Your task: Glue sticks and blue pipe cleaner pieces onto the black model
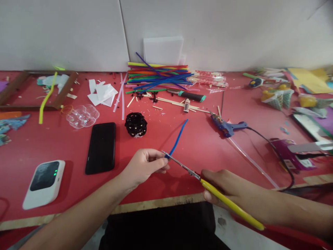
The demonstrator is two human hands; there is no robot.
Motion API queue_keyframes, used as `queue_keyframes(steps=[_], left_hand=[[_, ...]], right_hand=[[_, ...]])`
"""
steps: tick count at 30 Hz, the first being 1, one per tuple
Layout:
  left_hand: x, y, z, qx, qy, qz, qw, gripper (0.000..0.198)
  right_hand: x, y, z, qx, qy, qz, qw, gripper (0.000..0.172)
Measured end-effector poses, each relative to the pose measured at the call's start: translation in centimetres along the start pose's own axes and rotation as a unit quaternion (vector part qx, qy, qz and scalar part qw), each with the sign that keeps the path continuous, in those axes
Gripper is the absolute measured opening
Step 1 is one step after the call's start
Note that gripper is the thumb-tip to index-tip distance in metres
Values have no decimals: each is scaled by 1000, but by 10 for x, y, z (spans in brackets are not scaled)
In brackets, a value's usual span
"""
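My left hand (144, 165) pinches the lower end of a blue straw (178, 138), which slants up and to the right above the red table (203, 146). My right hand (229, 189) grips yellow-handled scissors (208, 184); their metal blades reach left and meet the straw right beside my left fingertips. A small black woven ball (135, 124) sits on the table just beyond my left hand.
A black phone (101, 147) and a white device with green lights (44, 184) lie at left. A pile of coloured straws (158, 74) is at the back. A blue glue gun (226, 125) with its cable lies right. A clear plastic piece (82, 116) and paper scraps (102, 93) lie left.
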State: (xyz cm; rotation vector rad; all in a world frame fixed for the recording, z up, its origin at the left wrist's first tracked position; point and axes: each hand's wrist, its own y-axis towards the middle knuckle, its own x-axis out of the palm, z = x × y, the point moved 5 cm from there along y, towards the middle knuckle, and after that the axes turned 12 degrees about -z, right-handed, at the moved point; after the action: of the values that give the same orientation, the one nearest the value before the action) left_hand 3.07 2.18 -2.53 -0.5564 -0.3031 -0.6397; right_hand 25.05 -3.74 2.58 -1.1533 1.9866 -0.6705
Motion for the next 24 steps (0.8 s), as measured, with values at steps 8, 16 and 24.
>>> queue_keyframes(steps=[8, 16, 24], left_hand=[[1, 0, 1, -13, 5, 1, 1000, 11], [2, -3, 3, -36, 30, 18, 999, 9], [-2, -8, 16, 80, 24, 32, 996, 8]], right_hand=[[-1, 1, -9, 11, -24, -9, 1000, 54], [-3, 4, -16, 5, -62, 3, 998, 51], [-16, 10, 3, 30, -105, 28, 994, 48]])
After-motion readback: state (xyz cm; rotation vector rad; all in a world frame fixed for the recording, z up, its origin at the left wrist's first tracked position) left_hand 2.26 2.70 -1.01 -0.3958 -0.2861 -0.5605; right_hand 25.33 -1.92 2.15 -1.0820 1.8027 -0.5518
